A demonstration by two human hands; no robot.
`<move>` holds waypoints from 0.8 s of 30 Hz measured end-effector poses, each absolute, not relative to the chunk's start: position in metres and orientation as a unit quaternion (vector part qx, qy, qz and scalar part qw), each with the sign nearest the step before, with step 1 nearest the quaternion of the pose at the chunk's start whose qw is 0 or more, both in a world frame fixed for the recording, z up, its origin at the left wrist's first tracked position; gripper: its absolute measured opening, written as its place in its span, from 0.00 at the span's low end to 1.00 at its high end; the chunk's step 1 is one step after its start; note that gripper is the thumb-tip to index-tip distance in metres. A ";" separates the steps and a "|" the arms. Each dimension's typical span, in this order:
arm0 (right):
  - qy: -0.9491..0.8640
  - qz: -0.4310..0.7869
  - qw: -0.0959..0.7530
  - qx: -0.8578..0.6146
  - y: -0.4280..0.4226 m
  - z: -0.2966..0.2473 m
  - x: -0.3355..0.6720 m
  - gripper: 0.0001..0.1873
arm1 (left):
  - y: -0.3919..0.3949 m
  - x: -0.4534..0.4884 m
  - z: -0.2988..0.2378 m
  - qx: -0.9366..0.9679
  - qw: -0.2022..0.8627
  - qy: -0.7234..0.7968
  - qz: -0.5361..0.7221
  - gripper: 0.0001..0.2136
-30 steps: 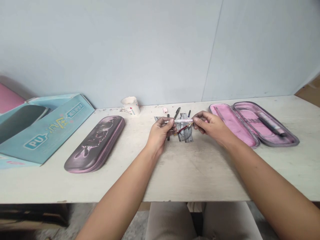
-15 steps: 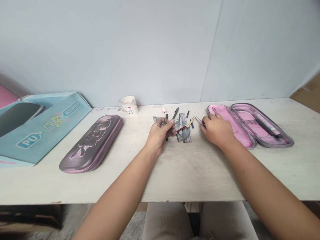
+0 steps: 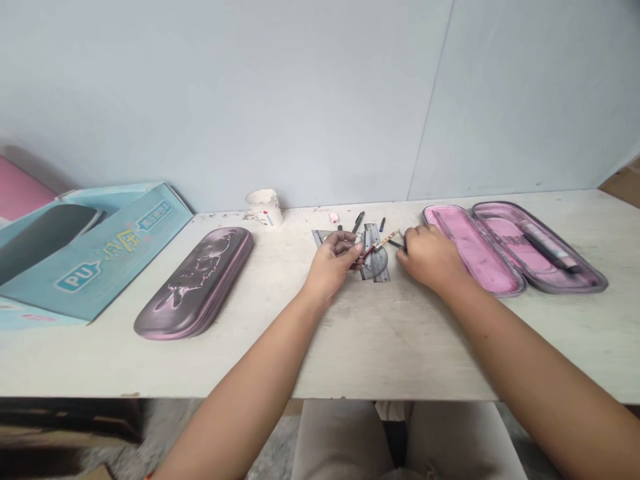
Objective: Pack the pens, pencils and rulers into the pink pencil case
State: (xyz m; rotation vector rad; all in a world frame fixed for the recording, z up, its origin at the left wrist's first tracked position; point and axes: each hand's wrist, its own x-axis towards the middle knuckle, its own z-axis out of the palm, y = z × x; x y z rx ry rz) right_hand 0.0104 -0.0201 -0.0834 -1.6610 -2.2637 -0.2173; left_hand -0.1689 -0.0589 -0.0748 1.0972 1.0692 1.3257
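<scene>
My left hand (image 3: 340,259) is pinched around a thin dark red stick (image 3: 369,252), perhaps a pencil, over the clear rulers and protractor (image 3: 376,267). A thin cream patterned stick (image 3: 389,238) slants up from its tip; whether the two are one piece I cannot tell. My right hand (image 3: 431,255) has its fingers curled in, and a short dark stick (image 3: 397,245) runs into them. Behind my left hand lies a black pen (image 3: 359,221). A small blue stick (image 3: 383,225) lies nearby.
At right an open pink pencil case (image 3: 493,273) holds a thick marker (image 3: 553,252). To the left are a closed dark pencil case (image 3: 195,283) and a blue box (image 3: 107,257). A paper cup (image 3: 265,208) and a pink eraser-like block (image 3: 333,217) stand near the wall.
The view has shifted slightly. My right fingers now meet the short dark stick, which lies at a new angle; a pale stick showed there before. My left hand keeps its pinch.
</scene>
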 end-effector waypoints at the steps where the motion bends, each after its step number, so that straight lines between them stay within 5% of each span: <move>1: -0.787 -0.058 0.185 -0.586 -0.021 -0.080 0.013 0.11 | -0.058 -0.169 -0.076 0.472 0.515 0.455 0.551 0.11; 9: -0.716 0.188 0.470 -0.481 -0.038 -0.059 0.006 0.07 | -0.051 -0.173 -0.089 0.572 0.409 0.501 0.506 0.09; 24: -0.769 0.166 0.439 -0.434 -0.043 -0.058 0.007 0.06 | -0.054 -0.173 -0.090 0.611 0.377 0.496 0.489 0.07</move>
